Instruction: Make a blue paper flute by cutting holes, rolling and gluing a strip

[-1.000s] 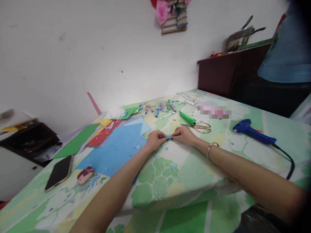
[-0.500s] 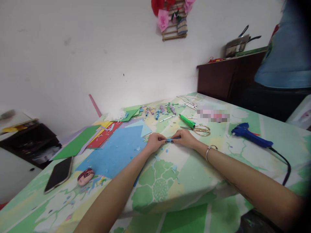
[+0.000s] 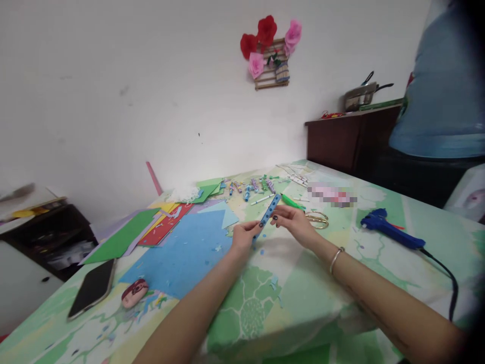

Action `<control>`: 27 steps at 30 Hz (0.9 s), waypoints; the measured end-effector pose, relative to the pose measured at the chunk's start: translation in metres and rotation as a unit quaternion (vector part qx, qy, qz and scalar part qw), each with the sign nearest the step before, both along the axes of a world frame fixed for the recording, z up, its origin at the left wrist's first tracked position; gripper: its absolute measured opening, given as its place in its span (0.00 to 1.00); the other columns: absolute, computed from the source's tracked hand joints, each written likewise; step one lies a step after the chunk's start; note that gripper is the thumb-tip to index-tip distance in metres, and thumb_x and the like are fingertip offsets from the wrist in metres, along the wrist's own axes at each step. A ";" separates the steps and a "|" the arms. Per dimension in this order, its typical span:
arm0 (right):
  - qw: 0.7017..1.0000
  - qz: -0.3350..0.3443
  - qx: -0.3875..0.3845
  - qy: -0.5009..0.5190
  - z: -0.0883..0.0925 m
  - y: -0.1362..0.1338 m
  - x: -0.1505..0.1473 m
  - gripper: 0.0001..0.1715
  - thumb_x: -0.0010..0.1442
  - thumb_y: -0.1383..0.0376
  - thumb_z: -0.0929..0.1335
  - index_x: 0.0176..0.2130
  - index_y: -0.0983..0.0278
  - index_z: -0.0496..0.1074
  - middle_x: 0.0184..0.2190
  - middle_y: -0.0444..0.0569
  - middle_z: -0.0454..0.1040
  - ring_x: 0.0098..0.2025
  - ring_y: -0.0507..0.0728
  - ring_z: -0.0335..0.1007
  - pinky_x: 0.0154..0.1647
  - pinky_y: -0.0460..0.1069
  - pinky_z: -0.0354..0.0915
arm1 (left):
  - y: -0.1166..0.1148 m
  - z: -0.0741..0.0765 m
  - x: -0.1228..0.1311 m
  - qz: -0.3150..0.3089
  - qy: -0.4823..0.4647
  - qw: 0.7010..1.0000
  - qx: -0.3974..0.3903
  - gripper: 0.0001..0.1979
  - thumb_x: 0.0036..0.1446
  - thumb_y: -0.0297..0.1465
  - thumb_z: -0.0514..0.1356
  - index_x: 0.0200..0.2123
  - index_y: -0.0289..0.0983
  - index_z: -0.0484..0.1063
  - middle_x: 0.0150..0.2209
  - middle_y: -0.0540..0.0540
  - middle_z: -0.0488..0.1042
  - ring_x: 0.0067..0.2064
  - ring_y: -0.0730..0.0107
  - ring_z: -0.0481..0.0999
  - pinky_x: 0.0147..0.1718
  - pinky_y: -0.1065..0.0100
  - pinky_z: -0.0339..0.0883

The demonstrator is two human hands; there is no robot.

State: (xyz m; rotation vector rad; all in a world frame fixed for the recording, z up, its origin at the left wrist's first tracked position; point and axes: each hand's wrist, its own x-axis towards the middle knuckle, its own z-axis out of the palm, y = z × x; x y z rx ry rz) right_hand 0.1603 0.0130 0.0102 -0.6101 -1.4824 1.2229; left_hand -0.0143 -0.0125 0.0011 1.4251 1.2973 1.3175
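A narrow blue strip with dark dots (image 3: 270, 210), of paper or foam, is pinched near its lower end in my left hand (image 3: 244, 236). It is raised at a slant above the table. My right hand (image 3: 296, 225) is just right of the strip, fingers loosely bent and apart; whether a fingertip touches it I cannot tell. Behind the hands lie a green glue pen or marker (image 3: 291, 203) and gold-handled scissors (image 3: 317, 219), their blades hidden by my right hand. A blue sheet (image 3: 189, 242) lies left of my left hand.
A blue glue gun (image 3: 394, 230) with its cord lies at right. Several small rolled coloured pieces (image 3: 247, 193) and a white pen (image 3: 262, 199) are at the back. Coloured sheets (image 3: 125, 235), a phone (image 3: 93, 288) and a pink case (image 3: 134, 293) sit at left.
The strip has gone from level between both hands, close to the table, to raised and slanted in my left hand. My right hand has let go and opened. The view has tipped upward.
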 end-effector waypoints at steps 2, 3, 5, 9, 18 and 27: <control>0.999 -0.030 0.014 0.015 0.006 -0.009 -0.009 0.20 0.47 0.56 0.71 0.38 0.66 0.73 0.26 0.48 0.72 0.27 0.52 0.67 0.28 0.48 0.63 | -0.008 0.003 0.010 -0.005 -0.044 0.999 -0.003 0.21 0.37 0.41 0.65 0.33 0.32 0.78 0.26 0.46 0.75 0.26 0.74 0.67 0.26 0.71 0.59; 0.998 -0.051 0.020 0.019 0.008 -0.013 -0.012 0.19 0.48 0.55 0.70 0.36 0.66 0.74 0.24 0.46 0.71 0.26 0.52 0.65 0.27 0.48 0.62 | -0.012 0.004 0.015 -0.006 -0.066 0.998 -0.007 0.20 0.35 0.41 0.67 0.31 0.33 0.78 0.25 0.47 0.75 0.26 0.74 0.67 0.27 0.71 0.60; 0.996 -0.083 0.031 0.017 0.011 -0.017 -0.012 0.20 0.49 0.53 0.69 0.34 0.66 0.75 0.22 0.45 0.68 0.24 0.50 0.62 0.25 0.47 0.59 | -0.020 0.007 0.022 -0.011 -0.099 0.995 -0.017 0.19 0.33 0.39 0.68 0.30 0.33 0.78 0.26 0.46 0.75 0.27 0.73 0.68 0.27 0.71 0.61; 0.997 -0.063 0.035 -0.014 0.015 -0.019 -0.005 0.20 0.50 0.53 0.69 0.34 0.67 0.76 0.23 0.46 0.69 0.23 0.50 0.58 0.24 0.46 0.56 | -0.028 0.010 0.027 -0.046 -0.095 0.993 -0.043 0.18 0.33 0.35 0.69 0.30 0.31 0.78 0.26 0.44 0.75 0.26 0.73 0.69 0.28 0.70 0.64; 0.996 -0.075 0.041 -0.018 0.034 -0.019 0.000 0.22 0.49 0.54 0.70 0.39 0.66 0.76 0.27 0.49 0.75 0.25 0.51 0.61 0.25 0.46 0.56 | -0.027 0.004 0.023 -0.072 0.053 0.993 0.079 0.09 0.42 0.33 0.64 0.27 0.34 0.78 0.25 0.48 0.70 0.26 0.75 0.67 0.26 0.72 0.65; 0.998 -0.043 0.027 0.025 0.037 -0.014 -0.008 0.17 0.47 0.58 0.71 0.35 0.67 0.78 0.26 0.51 0.75 0.25 0.50 0.60 0.24 0.46 0.55 | -0.028 0.004 0.020 -0.079 0.050 0.992 0.085 0.08 0.42 0.33 0.64 0.26 0.34 0.77 0.25 0.48 0.70 0.26 0.73 0.68 0.27 0.71 0.65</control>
